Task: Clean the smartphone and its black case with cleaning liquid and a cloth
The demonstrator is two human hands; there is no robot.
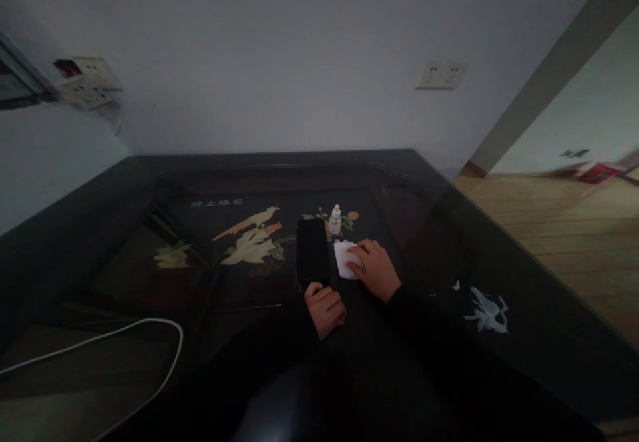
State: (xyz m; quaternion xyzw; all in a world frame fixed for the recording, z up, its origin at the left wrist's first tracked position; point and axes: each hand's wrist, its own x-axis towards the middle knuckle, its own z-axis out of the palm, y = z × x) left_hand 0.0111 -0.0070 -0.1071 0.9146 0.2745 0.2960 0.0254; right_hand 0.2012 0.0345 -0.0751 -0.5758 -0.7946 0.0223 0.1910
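A black smartphone (312, 251) lies flat on the dark glossy table, its screen dark. At its near end my left hand (325, 309) has its fingers curled, with the thumb and forefinger side gripping the lower edge. My right hand (375, 269) rests just right of the phone, its fingers bent and pinching a folded white tissue (345, 261) against the tabletop. Behind the tissue stands a small upright white dropper bottle (335, 221) with its cap on. Part of the tissue is covered by my right fingers.
Torn white scraps (488, 310) lie on the right of the table (279, 161). A white cable (144, 321) loops across the left side. Bird and flower pictures (252, 245) decorate the surface. A wall socket (442, 74) sits above the back edge; a wooden floor (554, 216) lies right.
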